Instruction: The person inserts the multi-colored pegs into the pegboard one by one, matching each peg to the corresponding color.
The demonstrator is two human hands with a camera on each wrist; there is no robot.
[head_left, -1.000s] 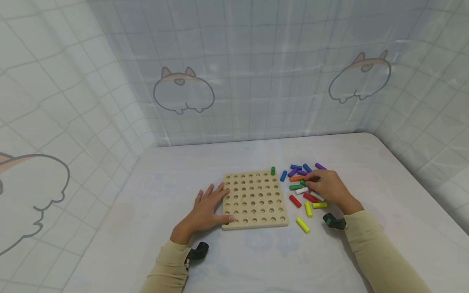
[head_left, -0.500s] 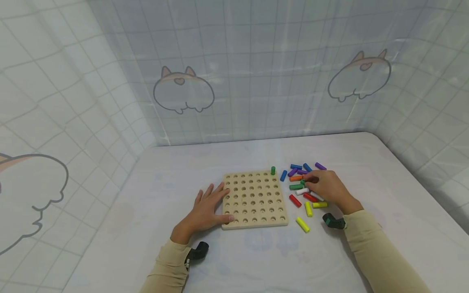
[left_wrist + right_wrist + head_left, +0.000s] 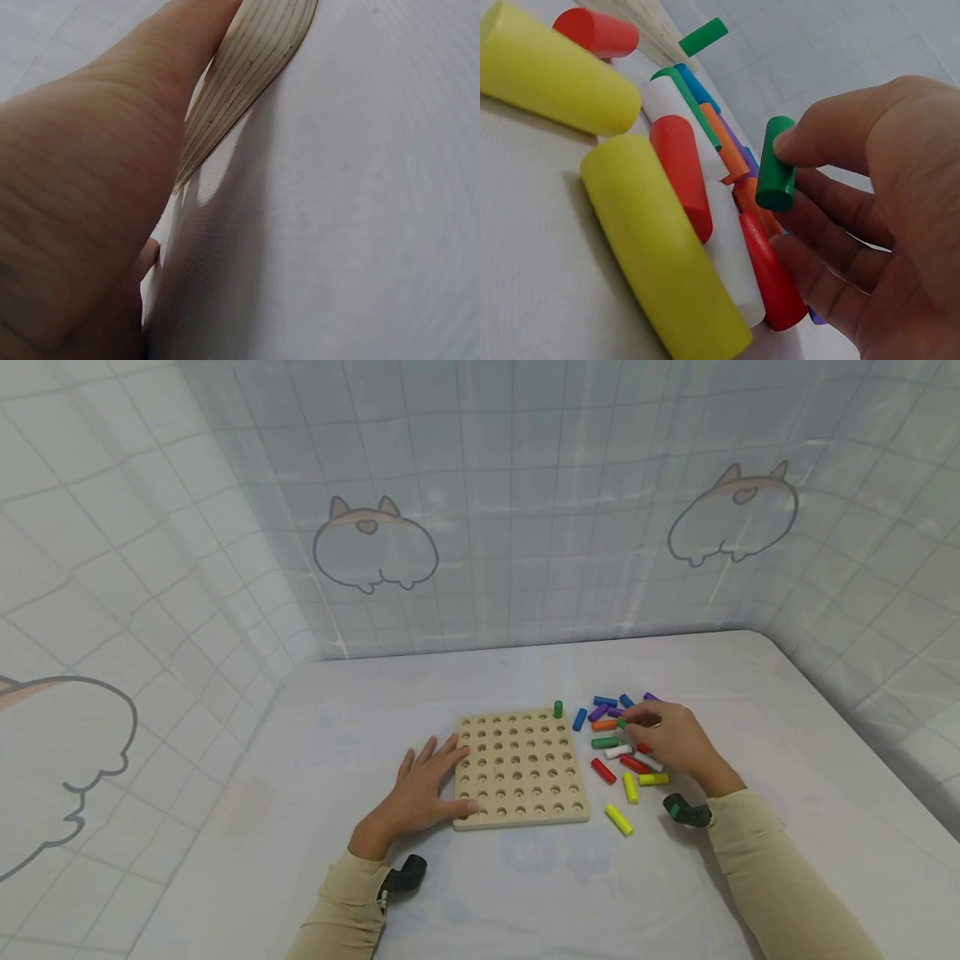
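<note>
left hand (image 3: 420, 789) lies flat, fingers straight, on the table (image 3: 525, 893), fingertips against the left edge of the wooden pegboard (image 3: 520, 768); it grasps nothing. right of the board: a loose pile of coloured pegs (image 3: 622, 756), nearest a yellow peg (image 3: 619, 820). right hand (image 3: 671, 739) pinches a green peg (image 3: 775, 173) between thumb and fingers, raised just above the pile. one green peg stands upright (image 3: 558, 709) in the board's far right corner hole.

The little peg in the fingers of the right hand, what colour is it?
Green. The peg shows best in the right wrist view, pinched by the right hand.
</note>
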